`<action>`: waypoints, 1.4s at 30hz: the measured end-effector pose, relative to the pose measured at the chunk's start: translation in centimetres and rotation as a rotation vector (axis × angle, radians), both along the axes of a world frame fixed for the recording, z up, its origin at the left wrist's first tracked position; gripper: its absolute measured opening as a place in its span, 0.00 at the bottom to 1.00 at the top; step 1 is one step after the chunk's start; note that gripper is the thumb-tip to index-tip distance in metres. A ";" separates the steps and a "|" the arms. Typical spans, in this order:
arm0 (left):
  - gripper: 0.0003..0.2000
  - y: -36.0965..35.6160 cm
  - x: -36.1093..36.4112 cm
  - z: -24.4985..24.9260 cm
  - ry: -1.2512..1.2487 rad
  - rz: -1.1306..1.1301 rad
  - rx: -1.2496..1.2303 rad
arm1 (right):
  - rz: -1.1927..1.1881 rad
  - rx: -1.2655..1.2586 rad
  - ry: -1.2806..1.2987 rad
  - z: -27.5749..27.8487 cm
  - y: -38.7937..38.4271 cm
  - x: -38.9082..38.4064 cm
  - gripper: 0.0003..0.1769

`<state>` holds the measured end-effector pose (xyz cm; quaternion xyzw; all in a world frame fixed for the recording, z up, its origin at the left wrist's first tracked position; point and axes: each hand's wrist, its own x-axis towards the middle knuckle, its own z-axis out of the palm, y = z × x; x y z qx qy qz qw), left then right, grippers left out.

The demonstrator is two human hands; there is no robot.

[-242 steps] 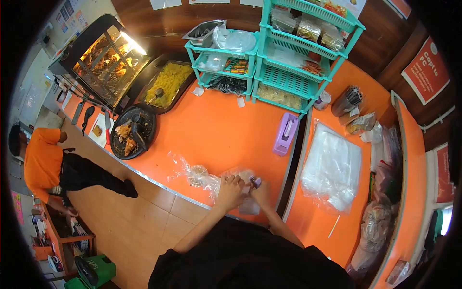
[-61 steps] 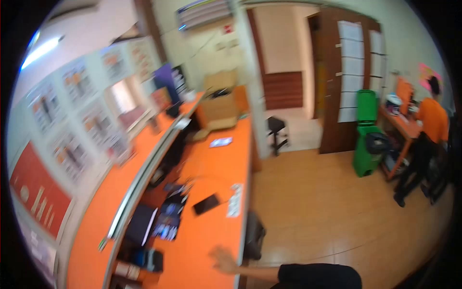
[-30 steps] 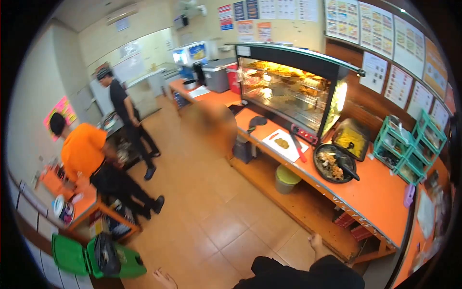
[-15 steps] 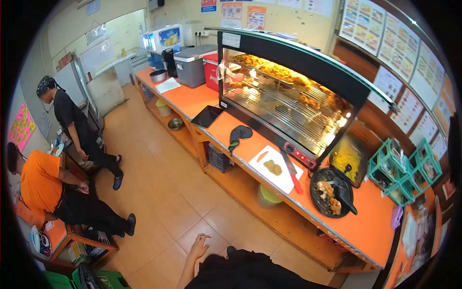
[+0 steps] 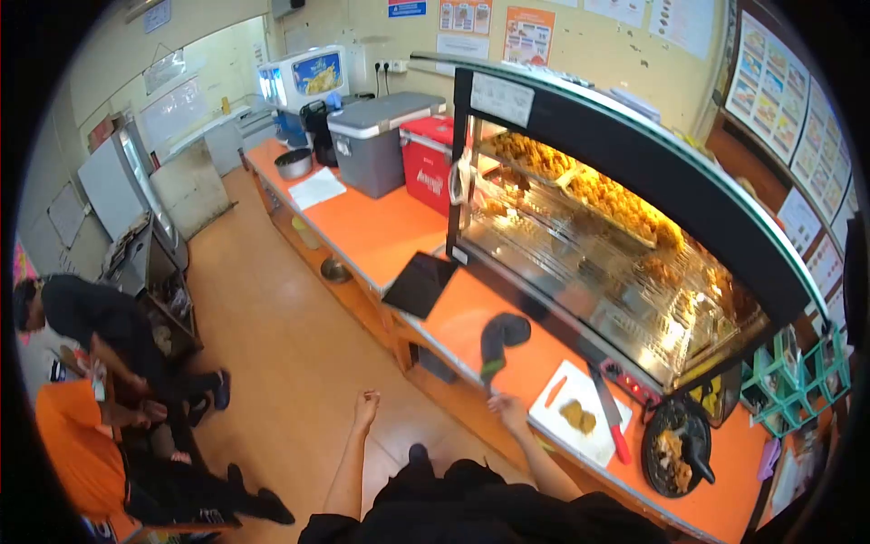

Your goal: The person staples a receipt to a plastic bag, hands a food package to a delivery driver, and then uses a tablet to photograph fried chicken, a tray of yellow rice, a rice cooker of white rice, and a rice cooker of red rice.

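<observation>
My left hand [image 5: 365, 411] is raised over the tiled floor, its fingers curled in with nothing visible in them. At the counter's front edge, my right hand [image 5: 509, 412] has its fingers loosely bent and apart. It is just below the tip of a dark oven mitt [image 5: 505, 340] lying on the orange counter; contact cannot be made out. Beside that hand, a white cutting board [image 5: 594, 446] bears brown food pieces [image 5: 577, 417], a small orange-handled knife [image 5: 555, 391] and a large knife with a red handle [image 5: 621, 444].
A lit glass warming cabinet [image 5: 616, 263] with fried food stands along the counter [image 5: 372, 245]. Right of the board sits a black bowl [image 5: 702, 426] of food. A black tray [image 5: 420, 283] and red cooler [image 5: 426, 163] are farther left. Two people [image 5: 68, 435] work at far left.
I have moved closer to the counter and cabinet. My right hand has come into view near the mitt; my left hand's fingers have curled. The person in black now bends beside the one in orange.
</observation>
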<state>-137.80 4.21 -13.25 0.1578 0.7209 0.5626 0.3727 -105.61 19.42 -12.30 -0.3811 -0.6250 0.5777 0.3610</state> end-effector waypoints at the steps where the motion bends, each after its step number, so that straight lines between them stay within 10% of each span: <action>1: 0.17 3.4 -1.8 0.1 0.028 -0.086 -0.021 | 0.018 -0.072 -0.056 0.8 0.8 -2.9 0.07; 7: 0.22 20.8 -12.1 -7.8 -0.547 0.042 0.207 | 0.031 -0.121 -0.226 -0.8 13.1 -16.0 0.11; 10: 0.21 22.3 -10.4 1.8 -0.473 -0.079 0.569 | -0.097 0.070 -0.382 -3.3 20.1 -20.9 0.21; 11: 0.27 25.9 -14.3 -7.1 -0.515 -0.245 0.357 | -0.152 0.025 -0.459 -6.2 22.5 -22.3 0.26; 14: 0.23 25.4 -14.2 -4.4 -0.526 0.163 -0.026 | -0.259 -0.090 -0.602 -5.0 27.6 -27.5 0.38; 22: 0.26 20.8 -13.8 2.0 -0.409 -0.400 -0.029 | 0.127 -0.345 -0.249 0.7 25.4 -28.6 0.60; 27: 0.24 17.0 -12.2 5.6 -0.340 -0.435 0.108 | 0.285 -0.642 0.015 2.7 24.8 -27.0 0.50; 34: 0.28 15.1 -10.9 7.8 -0.280 -0.527 -0.004 | -0.376 -0.069 -0.037 8.3 21.4 -25.7 0.10; 38: 0.38 15.2 -9.6 13.3 -0.699 -0.557 0.173 | -0.567 0.095 0.106 13.2 17.8 -23.4 0.11; 42: 0.43 13.8 -12.1 5.9 -1.376 -0.793 0.167 | -0.678 0.141 -0.018 17.3 12.4 -21.8 0.12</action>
